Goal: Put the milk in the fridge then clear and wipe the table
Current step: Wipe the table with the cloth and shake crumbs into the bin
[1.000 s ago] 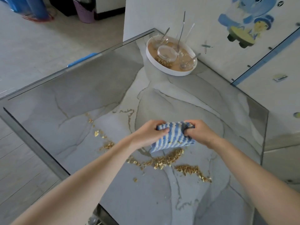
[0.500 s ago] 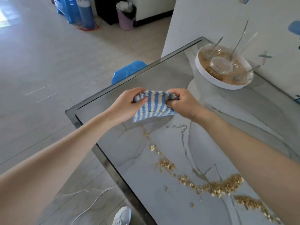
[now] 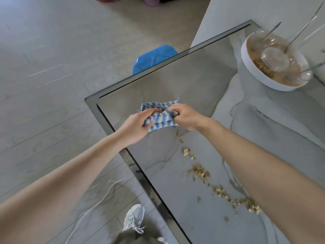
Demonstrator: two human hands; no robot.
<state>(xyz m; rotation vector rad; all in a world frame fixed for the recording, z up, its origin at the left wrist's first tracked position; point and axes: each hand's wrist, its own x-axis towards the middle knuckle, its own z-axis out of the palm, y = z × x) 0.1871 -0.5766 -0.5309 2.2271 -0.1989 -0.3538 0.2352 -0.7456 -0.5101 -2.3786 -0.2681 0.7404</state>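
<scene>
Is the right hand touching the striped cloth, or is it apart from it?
Touching. In the head view the right hand pinches the bunched cloth with curled fingers.

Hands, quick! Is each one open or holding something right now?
Left hand: fingers curled round the striped cloth.
Right hand: fingers pinching the same cloth.

bare forearms [image 3: 73,175], a white lace-up sneaker [image 3: 134,217] (pale grey panels), an olive-grey trouser leg [image 3: 135,237]

Found open tabletop [image 3: 175,81] toward the far edge; blocked at far right by a bowl [image 3: 254,75], crumbs [image 3: 198,171] strewn nearer.
</scene>
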